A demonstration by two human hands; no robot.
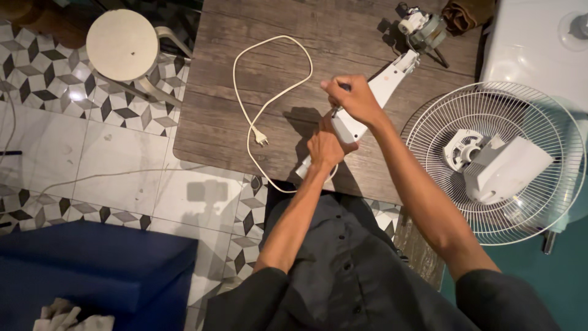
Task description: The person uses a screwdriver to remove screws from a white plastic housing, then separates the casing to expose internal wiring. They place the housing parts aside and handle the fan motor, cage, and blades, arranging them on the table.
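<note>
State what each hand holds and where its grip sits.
Both hold the white fan stand: left hand at its lower end, right hand around its middle.

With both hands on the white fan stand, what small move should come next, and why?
Probably keep the left hand clamped near the lower end of the fan stand while the right hand works on its middle. The stand lies slanted across the table, with the motor at its far end and the cord loose.
</note>
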